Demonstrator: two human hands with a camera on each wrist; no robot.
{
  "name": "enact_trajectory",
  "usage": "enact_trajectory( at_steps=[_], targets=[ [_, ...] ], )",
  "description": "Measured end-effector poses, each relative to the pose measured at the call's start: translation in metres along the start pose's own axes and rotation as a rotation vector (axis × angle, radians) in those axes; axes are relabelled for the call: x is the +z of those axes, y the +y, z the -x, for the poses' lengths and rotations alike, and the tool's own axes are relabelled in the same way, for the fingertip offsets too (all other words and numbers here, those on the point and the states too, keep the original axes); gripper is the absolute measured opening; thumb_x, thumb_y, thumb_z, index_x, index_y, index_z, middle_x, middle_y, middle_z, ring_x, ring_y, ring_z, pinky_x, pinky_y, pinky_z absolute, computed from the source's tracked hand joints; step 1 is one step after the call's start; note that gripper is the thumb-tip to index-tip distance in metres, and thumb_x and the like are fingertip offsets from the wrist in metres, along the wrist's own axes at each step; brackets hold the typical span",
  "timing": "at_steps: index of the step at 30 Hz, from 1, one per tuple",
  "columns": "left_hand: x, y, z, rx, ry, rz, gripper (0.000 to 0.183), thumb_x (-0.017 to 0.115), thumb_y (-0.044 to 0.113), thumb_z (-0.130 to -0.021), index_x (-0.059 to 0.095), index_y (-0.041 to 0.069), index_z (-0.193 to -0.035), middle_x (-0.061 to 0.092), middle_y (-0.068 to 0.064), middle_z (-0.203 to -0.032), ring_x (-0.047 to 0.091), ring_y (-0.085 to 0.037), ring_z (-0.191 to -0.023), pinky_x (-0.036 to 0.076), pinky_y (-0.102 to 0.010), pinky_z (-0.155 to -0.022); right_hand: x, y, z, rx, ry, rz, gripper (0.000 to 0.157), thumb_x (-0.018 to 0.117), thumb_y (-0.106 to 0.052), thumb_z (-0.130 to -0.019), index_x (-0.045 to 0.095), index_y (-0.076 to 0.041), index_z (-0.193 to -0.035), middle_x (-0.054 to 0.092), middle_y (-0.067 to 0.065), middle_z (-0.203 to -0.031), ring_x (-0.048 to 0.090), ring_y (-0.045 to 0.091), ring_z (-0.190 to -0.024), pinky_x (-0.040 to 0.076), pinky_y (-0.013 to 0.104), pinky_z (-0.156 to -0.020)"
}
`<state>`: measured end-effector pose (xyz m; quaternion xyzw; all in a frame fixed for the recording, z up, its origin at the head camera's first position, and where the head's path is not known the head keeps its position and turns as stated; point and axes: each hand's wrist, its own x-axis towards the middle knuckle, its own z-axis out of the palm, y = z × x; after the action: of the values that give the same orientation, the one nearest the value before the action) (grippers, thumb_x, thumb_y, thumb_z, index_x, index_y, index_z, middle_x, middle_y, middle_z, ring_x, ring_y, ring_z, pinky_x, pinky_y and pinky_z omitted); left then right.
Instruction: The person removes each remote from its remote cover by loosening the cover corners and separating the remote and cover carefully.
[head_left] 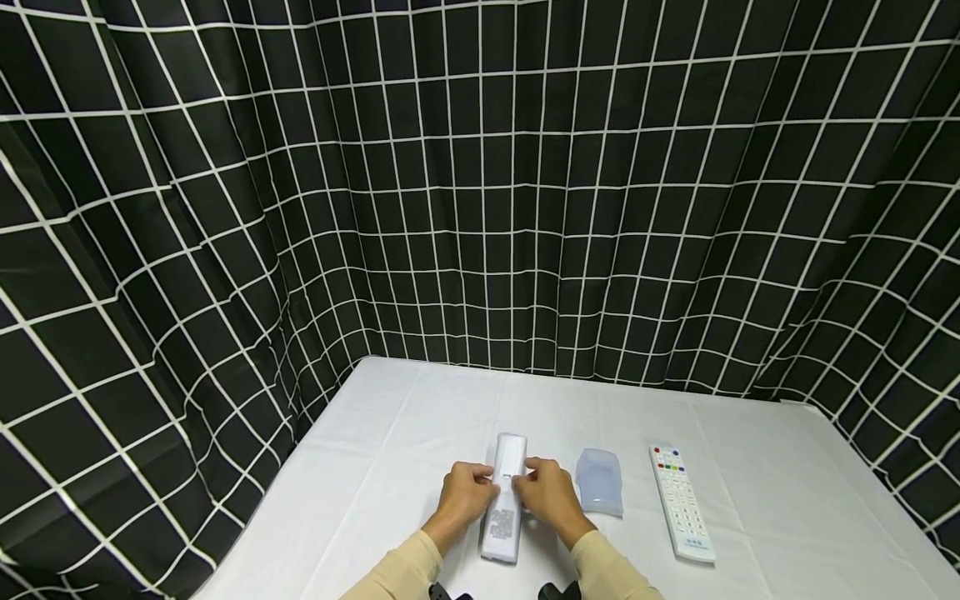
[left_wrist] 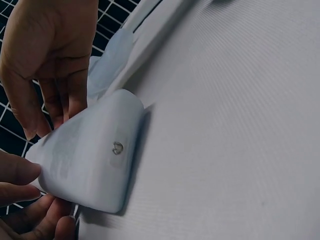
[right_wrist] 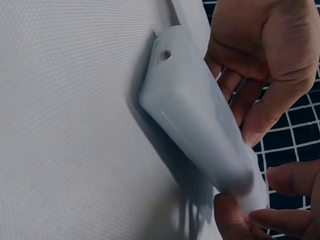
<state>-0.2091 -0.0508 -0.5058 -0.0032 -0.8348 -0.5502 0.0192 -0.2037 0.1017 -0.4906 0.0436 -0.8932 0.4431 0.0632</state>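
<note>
A white remote control (head_left: pixel 502 525) lies back side up near the front of the table, its printed label and a small latch mark showing. My left hand (head_left: pixel 462 497) holds its left edge, thumb on the back and fingers along the side. On the opposite edge, my right hand (head_left: pixel 551 497) grips it the same way. In the left wrist view, a small screw hole shows in the end of the remote control (left_wrist: pixel 95 155). The right wrist view shows the remote control (right_wrist: pixel 190 110) slightly tilted, with a shadow beneath it.
Right of my right hand lies a translucent pale-blue plastic piece (head_left: pixel 600 483). Farther right is a second white remote control (head_left: pixel 682 504), buttons up. A white cloth covers the table (head_left: pixel 420 417). Black curtains (head_left: pixel 465 208) with a white grid stand around it.
</note>
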Motion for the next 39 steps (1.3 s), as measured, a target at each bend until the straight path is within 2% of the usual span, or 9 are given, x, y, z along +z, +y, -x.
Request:
enact_trajectory(
  at_steps=[7,11,20,26,31,34,39],
  targets=[
    [0.0005,-0.0030,0.0004,-0.023,0.001,-0.029,0.025,0.071,-0.004,-0.074,0.071,-0.005,-0.099,0.062,-0.002,-0.074,0.058,-0.016,-0.069,0.049,-0.031,-0.061,0.0020,0.0026,0.0012,0.010,-0.027,-0.016,0.042,0.070,-0.008,-0.080,0.061,0.014,-0.115,0.067,0.010,-0.081,0.060,0.014,-0.062,0.050,0.030,-0.056],
    [-0.0002,-0.0027,0.0006,-0.023,0.001,-0.053,0.025,0.071,-0.002,-0.073,0.072,-0.004,-0.098,0.064,-0.002,-0.076,0.060,-0.017,-0.072,0.050,-0.034,-0.065,0.0028,0.0042,0.0001,0.025,-0.038,0.006,0.043,0.071,-0.009,-0.079,0.061,0.014,-0.114,0.068,0.010,-0.082,0.061,0.015,-0.065,0.051,0.031,-0.058],
    [-0.0006,-0.0028,-0.0007,-0.021,0.005,-0.077,0.019,0.073,0.000,-0.072,0.073,-0.001,-0.092,0.069,-0.006,-0.083,0.063,-0.020,-0.080,0.052,-0.039,-0.072,0.0036,0.0054,-0.0001,0.065,-0.081,-0.021,0.045,0.071,-0.008,-0.082,0.058,0.016,-0.117,0.067,0.010,-0.083,0.061,0.014,-0.063,0.051,0.030,-0.056],
    [-0.0012,-0.0033,-0.0025,-0.026,0.002,-0.088,0.018,0.074,0.001,-0.072,0.072,-0.001,-0.090,0.067,-0.006,-0.081,0.062,-0.019,-0.075,0.052,-0.036,-0.068,0.0048,0.0065,0.0002,0.080,-0.074,0.003,0.043,0.071,-0.008,-0.081,0.060,0.016,-0.115,0.067,0.009,-0.082,0.061,0.016,-0.065,0.051,0.031,-0.056],
    [-0.0025,-0.0027,-0.0025,-0.055,-0.017,-0.122,0.019,0.074,0.001,-0.074,0.068,-0.005,-0.091,0.065,-0.011,-0.086,0.061,-0.022,-0.076,0.052,-0.037,-0.065,0.0054,0.0063,0.0009,0.136,-0.069,0.054,0.039,0.072,-0.010,-0.082,0.062,0.013,-0.111,0.068,0.015,-0.088,0.064,0.025,-0.077,0.053,0.039,-0.066],
    [-0.0020,-0.0017,-0.0029,-0.059,-0.046,-0.148,0.018,0.074,0.001,-0.075,0.068,-0.005,-0.092,0.065,-0.011,-0.087,0.060,-0.024,-0.079,0.052,-0.039,-0.068,0.0060,0.0057,0.0010,0.138,-0.069,0.082,0.037,0.072,-0.011,-0.082,0.063,0.013,-0.109,0.068,0.019,-0.093,0.063,0.030,-0.086,0.052,0.044,-0.073],
    [0.0004,-0.0005,-0.0041,-0.062,-0.092,-0.156,0.021,0.073,0.001,-0.077,0.068,-0.006,-0.097,0.064,-0.011,-0.088,0.059,-0.025,-0.080,0.052,-0.039,-0.067,0.0077,0.0056,0.0005,0.138,-0.053,0.072,0.041,0.070,-0.014,-0.084,0.061,0.014,-0.112,0.067,0.022,-0.096,0.063,0.032,-0.089,0.052,0.046,-0.076]
  ],
)
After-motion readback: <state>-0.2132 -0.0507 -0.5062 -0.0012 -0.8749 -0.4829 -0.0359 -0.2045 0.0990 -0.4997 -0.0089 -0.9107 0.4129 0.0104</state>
